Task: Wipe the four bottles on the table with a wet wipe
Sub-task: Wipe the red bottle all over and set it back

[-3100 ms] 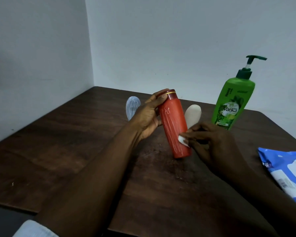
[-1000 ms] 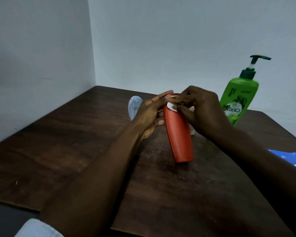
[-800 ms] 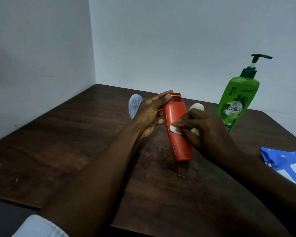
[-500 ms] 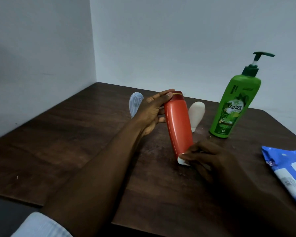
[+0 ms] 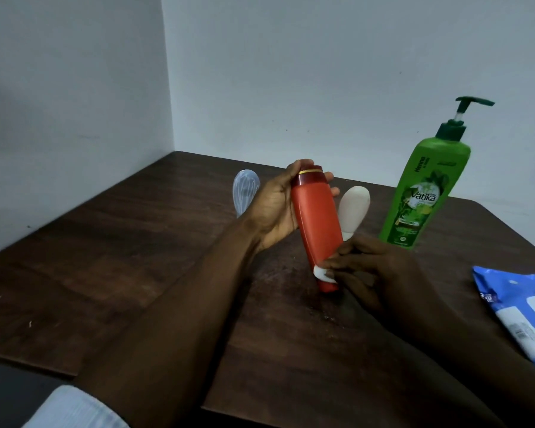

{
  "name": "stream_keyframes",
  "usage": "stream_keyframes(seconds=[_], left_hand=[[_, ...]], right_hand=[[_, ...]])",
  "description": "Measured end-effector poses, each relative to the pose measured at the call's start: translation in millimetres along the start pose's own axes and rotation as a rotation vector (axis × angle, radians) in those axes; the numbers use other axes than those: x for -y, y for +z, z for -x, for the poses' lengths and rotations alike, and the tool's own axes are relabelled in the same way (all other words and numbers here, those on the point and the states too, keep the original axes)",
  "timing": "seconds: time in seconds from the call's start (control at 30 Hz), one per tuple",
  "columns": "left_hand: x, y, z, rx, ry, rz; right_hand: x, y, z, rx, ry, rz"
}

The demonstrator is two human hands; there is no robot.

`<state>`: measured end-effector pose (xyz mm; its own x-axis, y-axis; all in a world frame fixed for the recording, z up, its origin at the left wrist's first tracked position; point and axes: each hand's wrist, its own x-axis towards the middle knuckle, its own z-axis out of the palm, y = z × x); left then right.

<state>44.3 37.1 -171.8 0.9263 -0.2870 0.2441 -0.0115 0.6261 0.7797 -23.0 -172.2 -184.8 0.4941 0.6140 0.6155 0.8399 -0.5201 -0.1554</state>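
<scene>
Here the left hand (image 5: 275, 208) is clenched around the upper part of the red bottle (image 5: 317, 223), its fingers wrapped behind the dark cap, and holds the bottle tilted with its base just over or touching the middle of the surface (image 5: 136, 257); which of the two I cannot tell. The right hand (image 5: 374, 273) pinches a small folded wet wipe (image 5: 320, 273) between its fingers and presses it against the bottle's lower body, close to the base. Judging from this, the red bottle is the one in hand and the job is nowhere near finished. Three more bottles stand toward the far edge: a clear one (image 5: 244, 191) behind the left hand, a white one (image 5: 354, 208) behind the red bottle, and a tall green pump bottle (image 5: 423, 193) nearer the far right corner. None of them shows whether it has been wiped, so all three may well be left to do. The blue pack of wipes (image 5: 519, 307) lies at the right edge, partly out of view. The surface is dark brown wood, scuffed and speckled near its middle, and sits pushed into a corner of plain pale walls (image 5: 291, 72).
</scene>
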Motion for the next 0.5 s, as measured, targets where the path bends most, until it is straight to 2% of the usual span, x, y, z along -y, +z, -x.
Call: stream_keyframes(seconds=[0.17,0.5], left_hand=[[-1.3,-0.3,0.2,-0.028,0.002,0.018],[-3.5,1.0,3.1,-0.024,0.004,0.11]], right_hand=[[-2.7,-2.6,-40.3,0.008,-0.001,-0.031],[-4.3,-0.4,-113.7,-0.128,0.034,-0.02]])
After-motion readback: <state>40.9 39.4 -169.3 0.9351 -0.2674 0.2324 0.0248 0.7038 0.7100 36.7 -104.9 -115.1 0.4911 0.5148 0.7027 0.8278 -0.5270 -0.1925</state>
